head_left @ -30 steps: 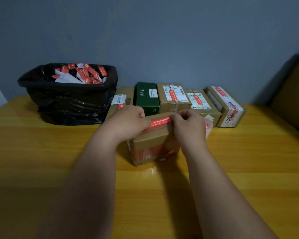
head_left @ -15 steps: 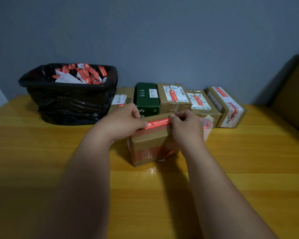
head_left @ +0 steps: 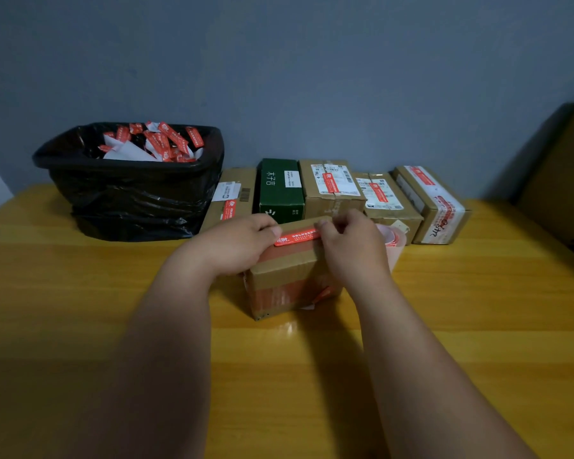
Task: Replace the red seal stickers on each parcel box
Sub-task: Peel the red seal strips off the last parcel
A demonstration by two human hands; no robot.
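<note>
- The wooden surface runs up to a grey-blue wall; a dark brown shape stands at the right edge, too dim to identify.
- A bin lined with a black bag sits at the back left, heaped with red stickers and white backing scraps.
- A row of parcels lines the wall right of the bin: a flat brown one, a green box, and three brown ones, each bearing a red strip.
- The box being worked on stands in front of the row, near the middle, hiding the lower part of the green box.
- A roll of pale pink backing peeks out behind the right hand, just beside the box.
- The left hand curls over the box's left top edge, thumb at the sticker's left end.
- The right hand pinches the sticker's right end with its fingers.
- The red sticker lies along the box's top, between the two hands.
</note>
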